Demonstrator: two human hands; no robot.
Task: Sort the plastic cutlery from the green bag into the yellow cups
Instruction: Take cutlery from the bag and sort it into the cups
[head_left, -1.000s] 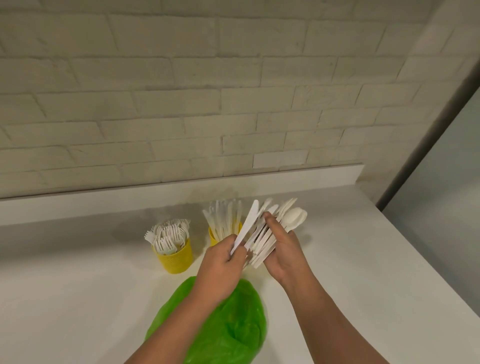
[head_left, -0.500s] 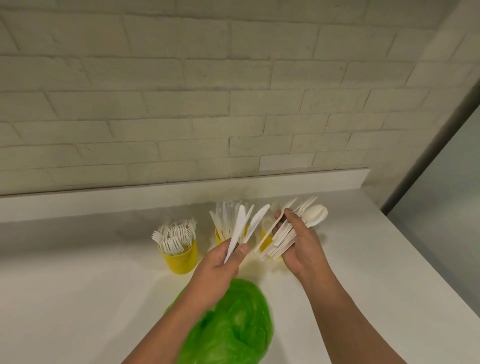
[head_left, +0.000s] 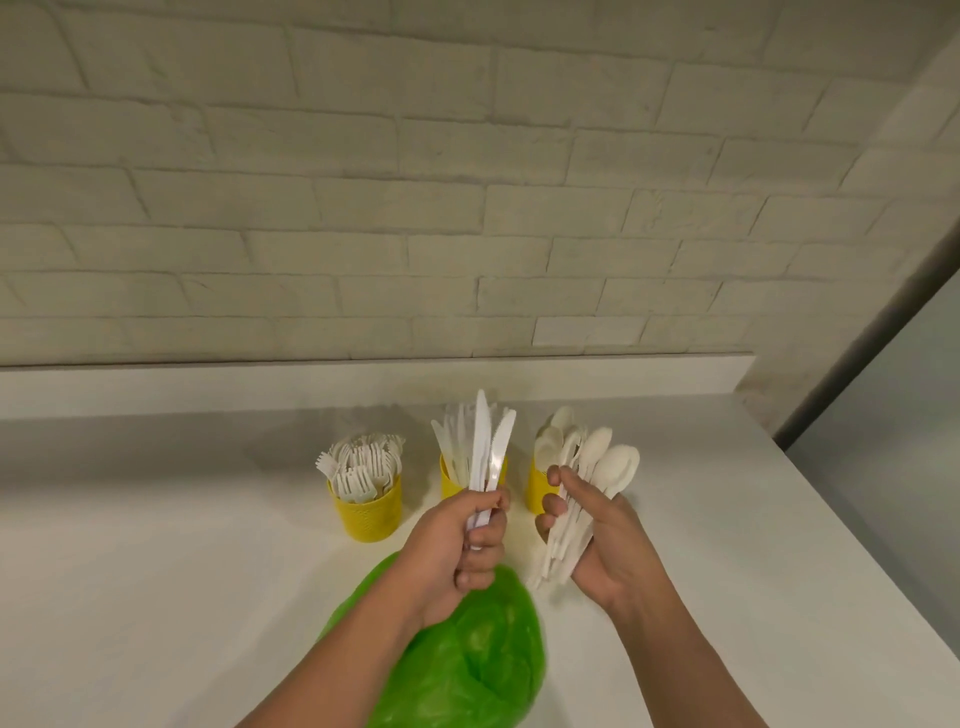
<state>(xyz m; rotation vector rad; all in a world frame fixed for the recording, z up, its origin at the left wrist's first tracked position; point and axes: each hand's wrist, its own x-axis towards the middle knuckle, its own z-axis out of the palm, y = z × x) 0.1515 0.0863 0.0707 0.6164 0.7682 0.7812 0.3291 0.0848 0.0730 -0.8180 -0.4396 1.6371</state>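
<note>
My left hand (head_left: 462, 551) grips a few white plastic knives (head_left: 489, 447) upright, just in front of the middle yellow cup (head_left: 450, 480), which holds more knives. My right hand (head_left: 597, 540) holds a bundle of white spoons (head_left: 597, 467) in front of the right yellow cup (head_left: 536, 488), which has spoons in it. The left yellow cup (head_left: 370, 512) is full of forks. The green bag (head_left: 467, 665) lies crumpled on the counter under my left forearm.
The white counter (head_left: 156, 571) runs to a low ledge below a pale brick wall (head_left: 363, 208). The counter's right edge (head_left: 852, 545) drops off beside a grey floor. All three cups stand in a row near the ledge.
My hands have drawn apart. The left hand now holds the knives upright in front of the middle cup, and the right hand keeps the spoons by the right cup. The camera view shifted slightly.
</note>
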